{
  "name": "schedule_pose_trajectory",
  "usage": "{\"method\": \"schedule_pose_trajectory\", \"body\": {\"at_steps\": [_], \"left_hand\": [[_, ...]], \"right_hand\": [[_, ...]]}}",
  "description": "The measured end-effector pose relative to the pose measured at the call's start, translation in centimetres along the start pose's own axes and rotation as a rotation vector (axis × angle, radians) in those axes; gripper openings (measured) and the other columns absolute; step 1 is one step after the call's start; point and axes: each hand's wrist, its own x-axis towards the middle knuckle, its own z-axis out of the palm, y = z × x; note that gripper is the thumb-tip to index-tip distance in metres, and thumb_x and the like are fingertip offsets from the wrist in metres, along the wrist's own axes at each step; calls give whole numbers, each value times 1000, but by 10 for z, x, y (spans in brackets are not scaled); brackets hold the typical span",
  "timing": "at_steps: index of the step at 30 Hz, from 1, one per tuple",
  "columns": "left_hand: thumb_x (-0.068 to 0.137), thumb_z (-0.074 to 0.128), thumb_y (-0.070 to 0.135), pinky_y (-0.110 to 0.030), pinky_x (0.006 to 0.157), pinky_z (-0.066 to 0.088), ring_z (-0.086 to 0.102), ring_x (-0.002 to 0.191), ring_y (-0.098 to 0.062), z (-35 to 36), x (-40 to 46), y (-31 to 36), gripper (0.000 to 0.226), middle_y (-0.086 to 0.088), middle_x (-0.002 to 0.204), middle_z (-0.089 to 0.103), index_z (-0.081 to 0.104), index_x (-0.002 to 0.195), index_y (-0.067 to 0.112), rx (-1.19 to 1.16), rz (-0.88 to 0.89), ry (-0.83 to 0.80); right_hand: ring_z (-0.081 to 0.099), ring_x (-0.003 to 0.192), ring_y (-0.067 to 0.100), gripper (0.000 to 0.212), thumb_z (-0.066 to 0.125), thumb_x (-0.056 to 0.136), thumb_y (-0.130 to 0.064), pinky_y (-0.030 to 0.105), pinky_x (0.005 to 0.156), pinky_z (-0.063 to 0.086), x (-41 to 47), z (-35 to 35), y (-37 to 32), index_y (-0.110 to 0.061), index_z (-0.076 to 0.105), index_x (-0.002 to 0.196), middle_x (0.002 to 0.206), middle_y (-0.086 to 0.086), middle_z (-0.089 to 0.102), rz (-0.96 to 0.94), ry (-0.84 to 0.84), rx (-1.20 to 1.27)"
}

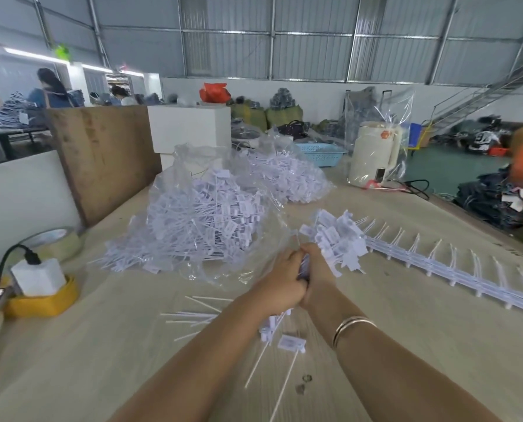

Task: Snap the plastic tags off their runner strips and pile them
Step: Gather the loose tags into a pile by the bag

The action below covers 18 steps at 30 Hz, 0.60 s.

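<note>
Left hand (280,277) and right hand (316,275) grip one tag bundle (338,242) mid-table; bare wood (102,360) nearer; runner strip (455,269) right.

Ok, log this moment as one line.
left hand + right hand: both gripping tag bundle | tag pile: on clear bag | stripped runner strips: right

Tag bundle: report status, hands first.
Left hand and right hand both clamped on the tag bundle. Big tag pile on plastic ahead-left. Stripped runner strip lying right. Loose tag below wrists; nothing blocking.
</note>
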Motion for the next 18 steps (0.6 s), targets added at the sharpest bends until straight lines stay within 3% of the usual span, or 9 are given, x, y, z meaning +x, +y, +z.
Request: {"method": "schedule_pose_trajectory", "body": {"at_steps": [3,6,8,9,11,12,13,15,18], "left_hand": [[89,42,9,-37,105,36,36,129,-24,-6,-1,0,65,-7,142,37,19,149,20,31,44,-49],[94,43,16,-34,110,30,31,136,-22,-17,-10,12,71,-5,154,27,1,151,24,-2,97,-97],[94,45,12,-21,106,32,37,132,-11,-28,-21,28,64,-4,152,31,16,150,20,-35,195,-51],[94,47,10,-11,97,36,44,121,0,-36,-25,35,55,-3,147,40,31,146,18,-86,248,7],[94,49,11,4,70,39,53,85,19,-57,-32,49,38,7,127,58,55,130,23,-214,306,157],[95,49,15,4,60,40,54,70,17,-70,-34,53,30,15,113,63,62,120,26,-263,314,252],[94,50,16,0,58,43,53,64,14,-84,-34,53,25,20,102,63,66,110,27,-266,319,377],[91,54,14,-16,75,49,54,80,8,-110,-32,45,19,15,97,61,70,98,24,-114,310,701],[83,65,18,-44,97,34,42,117,-28,-134,-26,14,15,-6,127,48,69,96,24,320,108,991]], "right_hand": [[54,47,18,26,60,76,-30,30,54,42,4,-3,2,-14,54,56,49,1,55,-109,89,41],[53,31,14,22,60,78,-28,19,37,40,5,-7,-8,-13,54,64,43,1,56,-151,164,110],[57,37,13,19,58,81,-28,16,35,41,3,-8,-20,-12,56,71,49,1,60,-166,146,160],[61,48,14,17,58,81,-29,17,43,46,3,-8,-28,-13,56,76,57,1,62,-166,124,187],[59,74,19,17,59,78,-30,28,68,53,0,-9,-47,-15,54,85,79,3,58,-154,128,196],[55,79,20,17,60,76,-30,32,74,51,-3,-10,-59,-16,52,83,83,4,52,-162,142,182],[52,77,19,17,60,76,-29,33,72,51,-7,-11,-71,-16,50,79,82,4,49,-181,154,172],[50,69,18,18,61,77,-28,30,62,51,-17,-12,-94,-17,47,74,76,2,47,-225,149,168],[61,76,20,22,64,80,-35,37,71,57,-38,-3,-121,-18,50,80,80,2,56,-261,41,229]]}}
